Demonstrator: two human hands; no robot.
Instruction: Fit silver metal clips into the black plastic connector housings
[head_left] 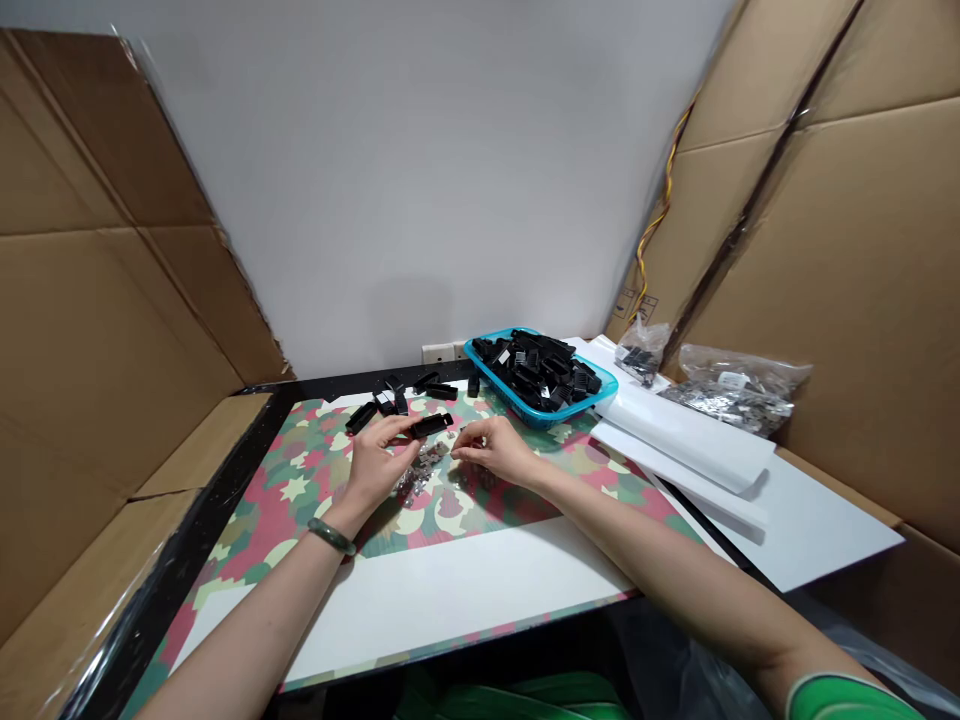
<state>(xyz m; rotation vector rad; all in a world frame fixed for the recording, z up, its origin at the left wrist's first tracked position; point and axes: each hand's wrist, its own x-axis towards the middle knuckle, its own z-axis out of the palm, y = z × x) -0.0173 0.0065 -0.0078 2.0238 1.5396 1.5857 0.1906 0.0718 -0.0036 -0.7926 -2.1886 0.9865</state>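
A plain pale grey wall (pixel 405 170) rises behind the black-edged bench (pixel 196 522), with a white double power socket (pixel 438 353) low down where they meet. Large brown cardboard sheets (pixel 105 300) stand tilted along the left side, and more cardboard sheets (pixel 847 290) lean in on the right, a yellow and red cable (pixel 660 215) running up beside them. The light is soft and even. Under the bench it is dark; a green shape (pixel 517 698) shows there, perhaps fabric.

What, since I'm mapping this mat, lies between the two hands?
In the head view, a small heap of silvery metal parts lies between the left hand and the right hand, on a camouflage-patterned mat.
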